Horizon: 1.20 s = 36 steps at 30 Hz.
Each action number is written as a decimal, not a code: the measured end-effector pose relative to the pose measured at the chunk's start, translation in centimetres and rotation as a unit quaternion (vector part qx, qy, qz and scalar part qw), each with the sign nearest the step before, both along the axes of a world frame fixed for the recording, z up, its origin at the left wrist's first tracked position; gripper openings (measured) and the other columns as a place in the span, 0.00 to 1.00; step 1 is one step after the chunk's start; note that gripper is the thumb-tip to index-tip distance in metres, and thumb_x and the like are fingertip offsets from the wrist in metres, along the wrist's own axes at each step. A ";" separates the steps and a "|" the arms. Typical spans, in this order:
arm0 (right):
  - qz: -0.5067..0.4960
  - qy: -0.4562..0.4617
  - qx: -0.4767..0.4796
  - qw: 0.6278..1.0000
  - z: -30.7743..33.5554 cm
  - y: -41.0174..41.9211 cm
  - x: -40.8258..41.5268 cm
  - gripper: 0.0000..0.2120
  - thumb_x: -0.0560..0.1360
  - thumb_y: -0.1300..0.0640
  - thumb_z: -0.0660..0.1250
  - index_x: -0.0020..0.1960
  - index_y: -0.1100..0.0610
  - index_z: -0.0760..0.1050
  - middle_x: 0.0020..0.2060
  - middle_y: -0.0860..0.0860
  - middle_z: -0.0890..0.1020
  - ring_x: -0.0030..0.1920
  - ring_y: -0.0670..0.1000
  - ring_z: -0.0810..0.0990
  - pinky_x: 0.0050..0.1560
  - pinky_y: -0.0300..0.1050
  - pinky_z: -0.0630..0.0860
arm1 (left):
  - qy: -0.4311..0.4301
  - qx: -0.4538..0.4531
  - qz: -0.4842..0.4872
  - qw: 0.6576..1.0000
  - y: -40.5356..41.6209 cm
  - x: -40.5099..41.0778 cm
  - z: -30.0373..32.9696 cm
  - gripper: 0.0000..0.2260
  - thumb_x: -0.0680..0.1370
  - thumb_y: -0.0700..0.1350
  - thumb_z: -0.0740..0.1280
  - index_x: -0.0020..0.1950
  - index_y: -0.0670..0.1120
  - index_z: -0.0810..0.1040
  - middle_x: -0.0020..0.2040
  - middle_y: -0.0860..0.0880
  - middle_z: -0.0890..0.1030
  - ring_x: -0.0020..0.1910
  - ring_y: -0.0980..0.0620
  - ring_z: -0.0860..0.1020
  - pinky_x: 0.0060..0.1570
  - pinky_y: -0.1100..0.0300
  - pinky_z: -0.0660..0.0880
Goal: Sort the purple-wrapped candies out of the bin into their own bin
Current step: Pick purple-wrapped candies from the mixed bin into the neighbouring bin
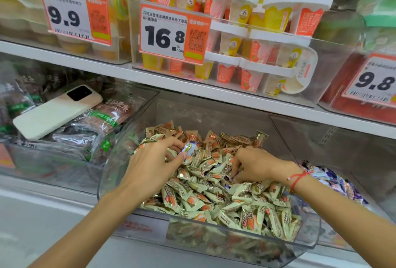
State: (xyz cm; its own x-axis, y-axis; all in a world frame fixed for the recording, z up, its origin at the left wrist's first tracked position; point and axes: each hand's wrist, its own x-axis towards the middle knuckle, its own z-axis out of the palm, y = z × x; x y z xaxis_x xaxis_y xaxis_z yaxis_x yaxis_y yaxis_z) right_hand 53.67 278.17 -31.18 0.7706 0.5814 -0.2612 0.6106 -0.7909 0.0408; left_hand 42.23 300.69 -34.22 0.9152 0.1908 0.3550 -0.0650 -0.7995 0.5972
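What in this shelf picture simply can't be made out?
- Right hand: fingertips buried among the candies; any catch is hidden.
- Purple candy bin: partly hidden behind the right forearm.
- Purple-wrapped candy pinched by the left hand: print too small.

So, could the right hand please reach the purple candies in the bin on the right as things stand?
Probably yes: the right hand is in the middle bin, and the purple candies lie just beside its wrist, with only the bin wall between.
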 end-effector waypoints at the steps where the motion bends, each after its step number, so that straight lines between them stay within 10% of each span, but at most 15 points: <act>1: -0.005 0.008 0.052 0.999 -0.2 -0.3 -0.1 0.00 0.72 0.51 0.73 0.43 0.46 0.83 0.42 0.38 0.82 0.48 0.43 0.79 0.52 0.45 0.75 | 0.001 0.001 -0.002 1.000 0.0 0.1 -0.1 0.08 0.76 0.59 0.64 0.53 0.60 0.77 0.37 0.62 0.81 0.42 0.63 0.79 0.41 0.59 0.76; 8: -0.068 0.063 0.351 0.932 1.4 1.0 -0.8 0.03 0.81 0.59 0.58 0.49 0.53 0.69 0.46 0.49 0.82 0.30 0.49 0.73 0.28 0.41 0.68 | 0.007 -0.011 0.001 1.000 -0.5 0.2 0.2 0.06 0.76 0.58 0.65 0.52 0.60 0.76 0.36 0.60 0.81 0.41 0.65 0.78 0.34 0.64 0.70; 15: -0.019 -0.099 0.049 0.994 0.1 2.8 -0.1 0.10 0.78 0.49 0.63 0.52 0.51 0.79 0.43 0.47 0.82 0.46 0.50 0.80 0.45 0.44 0.74 | 0.007 -0.010 0.005 1.000 -0.2 0.0 0.2 0.08 0.76 0.58 0.65 0.52 0.59 0.77 0.38 0.62 0.80 0.41 0.69 0.77 0.34 0.66 0.69; 19: -0.058 0.011 -0.057 0.997 0.0 2.9 0.4 0.29 0.72 0.42 0.71 0.69 0.52 0.71 0.63 0.48 0.76 0.62 0.53 0.75 0.53 0.44 0.72 | 0.010 -0.014 0.006 1.000 -0.2 -0.1 0.2 0.07 0.76 0.59 0.65 0.51 0.60 0.76 0.34 0.61 0.80 0.37 0.69 0.76 0.33 0.63 0.69; 22: -0.051 0.029 -0.091 0.994 -0.1 3.5 0.3 0.31 0.70 0.44 0.73 0.68 0.55 0.71 0.61 0.51 0.77 0.60 0.55 0.76 0.54 0.47 0.74 | 0.010 -0.011 0.005 1.000 -0.2 0.0 0.1 0.06 0.76 0.58 0.65 0.51 0.60 0.77 0.34 0.63 0.79 0.36 0.71 0.75 0.32 0.64 0.68; 27: -0.042 -0.087 -0.015 0.995 -2.1 4.7 0.1 0.14 0.73 0.53 0.70 0.35 0.55 0.68 0.32 0.48 0.70 0.41 0.53 0.73 0.40 0.44 0.69 | 0.013 -0.003 0.005 1.000 -0.2 0.1 0.2 0.07 0.76 0.59 0.65 0.52 0.60 0.77 0.34 0.63 0.79 0.40 0.67 0.77 0.36 0.64 0.70; 36: -0.077 0.140 0.391 0.906 2.1 1.0 -4.4 0.09 0.75 0.49 0.70 0.51 0.51 0.75 0.38 0.43 0.71 0.36 0.42 0.71 0.39 0.36 0.70 | 0.011 0.001 -0.005 1.000 -0.2 0.1 0.4 0.03 0.76 0.57 0.66 0.49 0.61 0.76 0.36 0.66 0.77 0.37 0.72 0.76 0.33 0.65 0.68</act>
State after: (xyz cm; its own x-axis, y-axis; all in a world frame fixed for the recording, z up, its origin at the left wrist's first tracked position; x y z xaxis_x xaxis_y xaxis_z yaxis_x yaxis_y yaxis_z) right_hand 49.26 279.14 -29.13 0.8252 0.5648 -0.0127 0.3908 -0.5869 -0.7091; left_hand 42.29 300.46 -33.86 0.9243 0.1811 0.3361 -0.0601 -0.8003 0.5966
